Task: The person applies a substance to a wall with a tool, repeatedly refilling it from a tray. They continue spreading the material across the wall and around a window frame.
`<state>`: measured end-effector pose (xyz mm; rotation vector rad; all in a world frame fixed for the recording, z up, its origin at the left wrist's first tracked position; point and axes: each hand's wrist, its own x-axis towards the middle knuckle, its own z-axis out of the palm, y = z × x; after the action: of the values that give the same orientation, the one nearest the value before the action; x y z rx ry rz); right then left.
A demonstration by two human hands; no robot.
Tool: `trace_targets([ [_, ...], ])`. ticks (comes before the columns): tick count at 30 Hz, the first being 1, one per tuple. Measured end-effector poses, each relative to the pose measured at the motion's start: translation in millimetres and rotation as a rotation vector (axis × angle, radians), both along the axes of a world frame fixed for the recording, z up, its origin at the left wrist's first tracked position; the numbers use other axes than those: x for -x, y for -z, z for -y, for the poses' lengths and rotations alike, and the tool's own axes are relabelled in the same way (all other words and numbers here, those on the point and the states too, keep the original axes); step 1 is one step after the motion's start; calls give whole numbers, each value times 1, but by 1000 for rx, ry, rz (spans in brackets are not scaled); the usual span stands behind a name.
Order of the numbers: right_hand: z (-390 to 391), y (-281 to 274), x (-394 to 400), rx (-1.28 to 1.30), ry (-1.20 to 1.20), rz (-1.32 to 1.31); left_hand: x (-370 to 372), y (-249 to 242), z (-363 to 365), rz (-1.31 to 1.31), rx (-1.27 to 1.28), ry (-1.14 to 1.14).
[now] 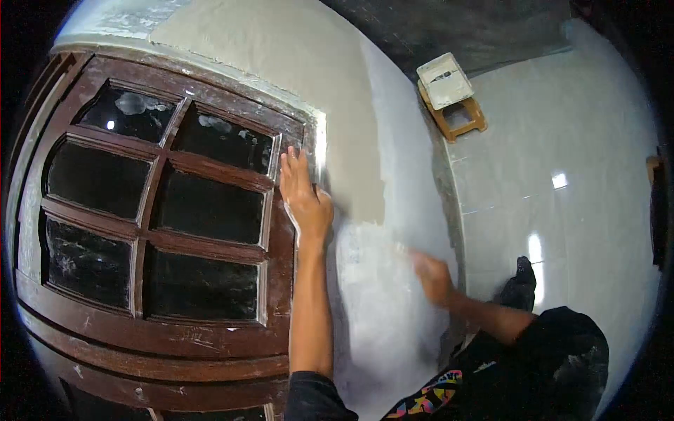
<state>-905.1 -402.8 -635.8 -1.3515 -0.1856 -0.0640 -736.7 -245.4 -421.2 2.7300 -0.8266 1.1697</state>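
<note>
My left hand [307,203] lies against the right edge of the brown wooden window frame [284,281], its fingers stretched out and pointing up. White residue shows along the side of that hand. Over the wall [379,302], my right hand [433,279] is closed and blurred by motion; whatever it grips is too smeared to make out. The wall near it is whitish, with a beige area [351,161] higher up. Dark glass panes [208,207] fill the brown frame, some with white smudges.
A yellow-brown stool [463,125] with a whitish square container [446,81] on it stands at the upper right. Pale glossy tiles [519,203] cover the floor. My dark-clad foot [523,270] shows at the lower right. A dark object [658,210] is at the right edge.
</note>
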Motion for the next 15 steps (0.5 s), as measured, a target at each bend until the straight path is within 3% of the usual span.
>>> trace_targets([
  [4, 66, 2, -79, -164, 204, -91, 2, -6, 8, 8, -124, -8],
  [6, 102, -7, -105, -537, 214, -123, -5, -7, 18, 24, -179, 2],
  [8, 138, -20, -114, -530, 195, -160, -18, -1, 38, -2, -146, -51],
  [11, 186, -31, -133, -554, 164, -195, -36, 16, 94, 8, 107, -9],
  [15, 246, -34, -153, -540, 144, -240, -56, 81, 175, -46, 475, 65],
])
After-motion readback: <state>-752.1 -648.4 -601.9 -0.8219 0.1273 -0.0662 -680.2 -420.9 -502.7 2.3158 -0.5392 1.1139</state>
